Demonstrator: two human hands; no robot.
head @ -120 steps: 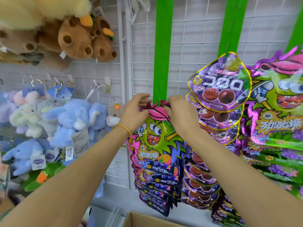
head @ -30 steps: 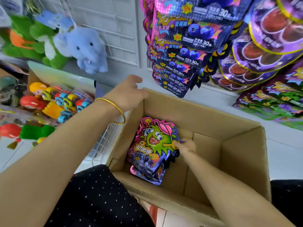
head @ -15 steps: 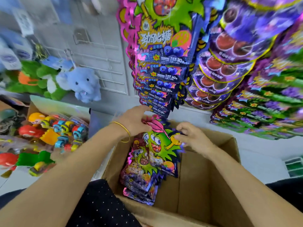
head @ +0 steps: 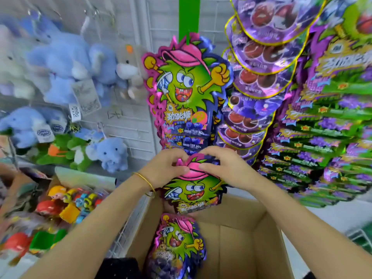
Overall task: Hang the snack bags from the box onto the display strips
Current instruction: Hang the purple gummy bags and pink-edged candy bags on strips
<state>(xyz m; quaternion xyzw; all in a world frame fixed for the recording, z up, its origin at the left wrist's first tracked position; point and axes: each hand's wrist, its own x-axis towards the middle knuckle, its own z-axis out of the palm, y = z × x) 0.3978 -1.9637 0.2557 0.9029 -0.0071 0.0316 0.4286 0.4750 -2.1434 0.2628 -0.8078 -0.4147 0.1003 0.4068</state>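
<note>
A snack bag (head: 193, 193) with a green spiky cartoon figure and a pink cap is held up above the cardboard box (head: 237, 238). My left hand (head: 166, 168) pinches its top left edge and my right hand (head: 223, 168) pinches its top right. More of the same bags (head: 177, 246) lie stacked in the box's left side. A column of matching bags (head: 187, 87) hangs from the green display strip (head: 188, 15) right above my hands.
Purple grape-gummy bags (head: 259, 63) hang on the neighbouring strip, and green-purple bags (head: 330, 121) fill the right. Blue and green plush toys (head: 60, 73) hang on the white wire grid at left. Packaged plastic toys (head: 66, 202) lie left of the box.
My right hand took a bag from the box, my left hand joined it, and both have lifted the bag up toward the hanging column. The view tilted upward.
</note>
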